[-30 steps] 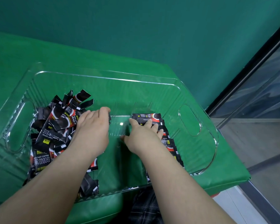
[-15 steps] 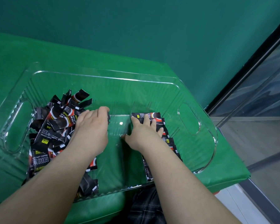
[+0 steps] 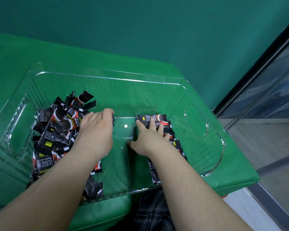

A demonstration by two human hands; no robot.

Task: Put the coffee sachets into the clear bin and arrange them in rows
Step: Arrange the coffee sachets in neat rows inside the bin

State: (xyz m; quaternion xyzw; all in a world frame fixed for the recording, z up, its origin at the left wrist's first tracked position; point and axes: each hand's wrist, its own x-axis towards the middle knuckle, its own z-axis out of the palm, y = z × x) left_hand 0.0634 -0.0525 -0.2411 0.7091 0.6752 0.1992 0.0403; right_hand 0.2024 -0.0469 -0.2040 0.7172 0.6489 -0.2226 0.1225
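- Head view: left hand (image 3: 94, 135) curls its fingers into the loose coffee sachets (image 3: 57, 130) at the clear bin's (image 3: 107, 77) left end.
- Right hand (image 3: 148, 139) presses flat fingers on the sachet row (image 3: 158, 120) near the right end.

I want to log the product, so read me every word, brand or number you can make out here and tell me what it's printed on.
"INSTANT COFFEE": white print on a black sachet at the near left of the loose pile in the clear bin.
Large white Chinese characters on several sachets: seen, but not legible to me.
Small yellow logo squares on the pile and on the row of sachets: too small to read.
Fine print elsewhere: blurred.
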